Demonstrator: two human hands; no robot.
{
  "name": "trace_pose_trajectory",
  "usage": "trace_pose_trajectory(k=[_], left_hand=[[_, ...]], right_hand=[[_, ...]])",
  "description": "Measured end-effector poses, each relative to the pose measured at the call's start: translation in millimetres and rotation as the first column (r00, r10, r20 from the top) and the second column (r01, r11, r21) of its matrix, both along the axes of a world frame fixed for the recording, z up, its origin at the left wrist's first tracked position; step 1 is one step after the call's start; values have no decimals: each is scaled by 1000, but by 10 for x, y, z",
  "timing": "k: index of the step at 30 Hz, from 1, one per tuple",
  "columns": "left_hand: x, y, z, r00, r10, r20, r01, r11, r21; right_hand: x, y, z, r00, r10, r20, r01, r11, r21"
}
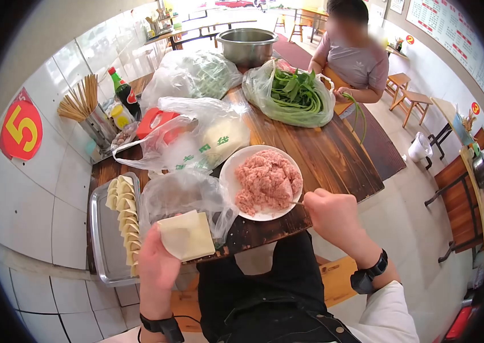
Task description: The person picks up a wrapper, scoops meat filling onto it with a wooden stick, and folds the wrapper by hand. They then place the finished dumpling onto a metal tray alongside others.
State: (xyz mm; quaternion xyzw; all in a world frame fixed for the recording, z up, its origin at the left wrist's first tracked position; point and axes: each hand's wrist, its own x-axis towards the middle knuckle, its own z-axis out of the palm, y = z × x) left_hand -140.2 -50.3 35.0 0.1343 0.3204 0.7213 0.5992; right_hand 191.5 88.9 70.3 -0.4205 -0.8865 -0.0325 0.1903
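My left hand grips a small stack of square pale-yellow wonton wrappers at the table's front edge. Held in my closed right hand is a thin stick-like utensil; its tip is in the pink minced meat, so its kind is hidden. The mince is heaped on a white plate. To the left, a metal tray bears a row of folded wontons. Between tray and plate lies an open clear plastic bag, partly behind the wrappers.
Behind the plate are a white plastic bag, a bag of leafy greens and a large metal pot. Chopsticks and a dark sauce bottle stand along the left wall. Across the table, a person handles green stems.
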Motion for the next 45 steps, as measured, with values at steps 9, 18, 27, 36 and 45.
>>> trace_pose_trajectory(k=[9, 18, 27, 36, 45], left_hand=[[799, -136, -159, 892, -188, 410, 239, 968, -76], [1123, -101, -469, 767, -338, 546, 460, 883, -100], [1351, 182, -413, 885, -208, 417, 336, 905, -260], [1535, 620, -473, 867, 20, 498, 150, 942, -300], [1489, 602, -592, 830, -5, 557, 193, 941, -279]], right_hand=[[35, -75, 60, 999, -30, 28, 32, 998, -57], [-20, 205, -123, 989, 99, -106, -101, 995, -15], [99, 366, -88, 974, 184, -135, -198, 975, -99], [284, 202, -108, 932, 155, -328, -280, 882, -380], [425, -476, -474, 977, 127, -171, -115, 991, 75]])
